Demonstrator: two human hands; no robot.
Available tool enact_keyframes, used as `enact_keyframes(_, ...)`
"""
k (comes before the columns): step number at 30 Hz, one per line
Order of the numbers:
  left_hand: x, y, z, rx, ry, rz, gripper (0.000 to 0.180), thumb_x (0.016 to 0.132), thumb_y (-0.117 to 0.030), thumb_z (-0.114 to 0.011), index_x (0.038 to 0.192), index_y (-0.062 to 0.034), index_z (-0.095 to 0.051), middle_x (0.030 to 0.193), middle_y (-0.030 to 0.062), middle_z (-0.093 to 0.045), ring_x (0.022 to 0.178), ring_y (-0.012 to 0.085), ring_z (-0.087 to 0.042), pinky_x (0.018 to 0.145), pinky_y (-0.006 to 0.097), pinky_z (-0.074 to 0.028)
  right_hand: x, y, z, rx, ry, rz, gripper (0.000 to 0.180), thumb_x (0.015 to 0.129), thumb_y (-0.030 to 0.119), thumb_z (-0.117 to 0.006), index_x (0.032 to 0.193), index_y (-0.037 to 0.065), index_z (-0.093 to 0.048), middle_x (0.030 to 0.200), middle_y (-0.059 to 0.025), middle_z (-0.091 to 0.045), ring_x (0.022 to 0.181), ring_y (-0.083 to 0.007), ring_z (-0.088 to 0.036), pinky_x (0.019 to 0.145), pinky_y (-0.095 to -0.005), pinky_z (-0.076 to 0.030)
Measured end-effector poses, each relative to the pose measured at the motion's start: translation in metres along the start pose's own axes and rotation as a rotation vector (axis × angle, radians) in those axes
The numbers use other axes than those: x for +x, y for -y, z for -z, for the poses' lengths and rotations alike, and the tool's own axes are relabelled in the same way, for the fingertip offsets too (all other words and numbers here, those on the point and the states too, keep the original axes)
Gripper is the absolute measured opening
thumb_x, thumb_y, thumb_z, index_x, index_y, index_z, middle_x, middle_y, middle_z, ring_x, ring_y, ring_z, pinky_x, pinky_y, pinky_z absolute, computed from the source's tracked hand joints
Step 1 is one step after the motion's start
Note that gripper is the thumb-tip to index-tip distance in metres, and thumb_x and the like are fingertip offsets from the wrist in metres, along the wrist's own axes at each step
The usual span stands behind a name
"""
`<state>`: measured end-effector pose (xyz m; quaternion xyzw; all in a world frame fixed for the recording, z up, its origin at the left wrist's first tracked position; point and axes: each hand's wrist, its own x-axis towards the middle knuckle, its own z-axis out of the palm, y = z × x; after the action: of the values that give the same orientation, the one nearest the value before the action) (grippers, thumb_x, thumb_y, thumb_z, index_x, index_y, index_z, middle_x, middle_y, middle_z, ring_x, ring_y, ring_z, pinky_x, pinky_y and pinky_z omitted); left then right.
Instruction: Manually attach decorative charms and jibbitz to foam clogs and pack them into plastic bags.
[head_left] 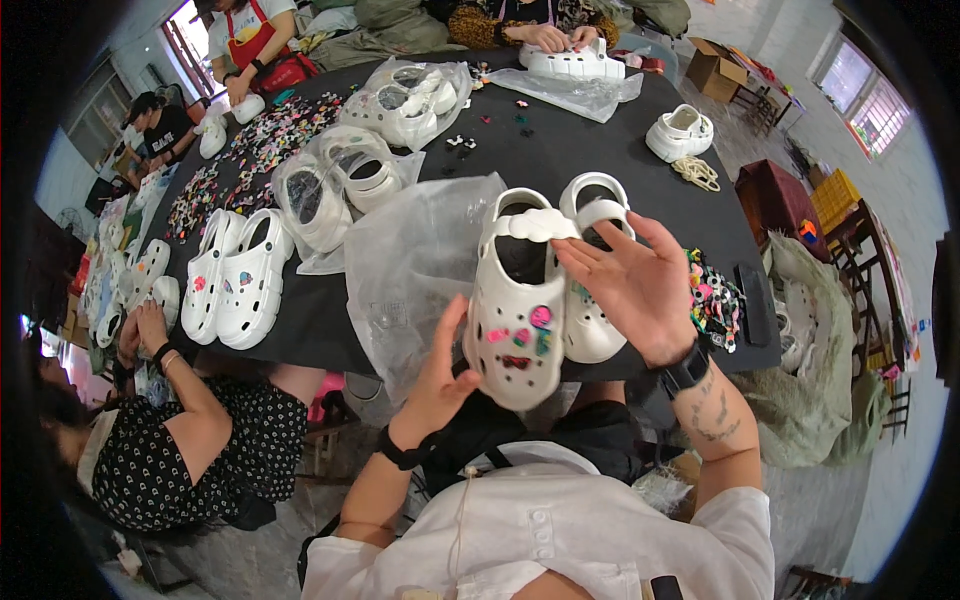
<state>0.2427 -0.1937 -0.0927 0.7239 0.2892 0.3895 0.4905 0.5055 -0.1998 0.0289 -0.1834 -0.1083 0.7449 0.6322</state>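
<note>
Holding the white clog [517, 310] up over the near edge of the black table [590, 150], the left hand [443, 375] cups its toe end from below, thumb up along the left flank, fingers hidden under the sole; it is grasping the shoe. The right hand [625, 285] is spread flat and loose, grasping nothing, its palm lying over the second white clog [592, 270], which sits just beside the first on its right, and its fingertips reach left to the heel-side rim of the held shoe.

The held clog's long axis runs from the toe, low and toward the person's chest, up and away to the scalloped heel strap near the table's middle (slightly tilted leftward at the toe). So the shoe lies up and to the right of the left hand, and to the left of the right hand, touching both. The left hand carries its weight, while the right is nearer the opening and strap.

Small coloured charms [528, 330] are already pressed into the upper of the held clog. A crumpled clear plastic bag [410, 260] lies touching its left side. A heap of loose charms [712, 295] sits at the table's near right edge, just beyond the right wrist.
</note>
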Motion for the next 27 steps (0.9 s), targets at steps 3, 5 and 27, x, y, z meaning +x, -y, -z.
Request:
enact_keyframes(3,0.004,-0.003,-0.015,0.182,0.009,0.038,0.105,0.079,-0.052,-0.070,0.152,0.0001,-0.016,0.152,0.0245,-0.028,0.142,0.0370,-0.028,0.115,0.046,-0.024,0.011,0.000,0.025,-0.141,-0.116,0.017,0.054,0.094,0.022,-0.059,0.138,-0.003,-0.040,0.134,-0.0202,-0.046,0.123,-0.0275,-0.050,0.107,-0.0392,-0.039)
enact_keyframes(5,0.005,-0.001,-0.023,0.328,-0.024,0.044,0.106,0.069,-0.032,-0.086,0.149,-0.0028,-0.024,0.150,0.0256,-0.030,0.139,0.0418,-0.032,0.113,0.049,-0.029,0.000,0.001,0.033,-0.448,-0.113,0.171,0.054,0.094,0.019,-0.060,0.140,-0.001,-0.040,0.133,-0.0175,-0.050,0.122,-0.0259,-0.052,0.107,-0.0381,-0.039)
enact_keyframes(27,-0.011,0.009,-0.047,0.451,-0.159,0.004,0.097,0.066,-0.034,-0.087,0.144,-0.0069,-0.038,0.150,0.0223,-0.033,0.138,0.0381,-0.033,0.110,0.049,-0.030,-0.071,-0.018,0.138,-1.596,-0.459,0.512,0.100,0.059,0.021,-0.090,0.142,0.004,-0.037,0.134,-0.0165,-0.045,0.124,-0.0323,-0.046,0.105,-0.0445,-0.038)
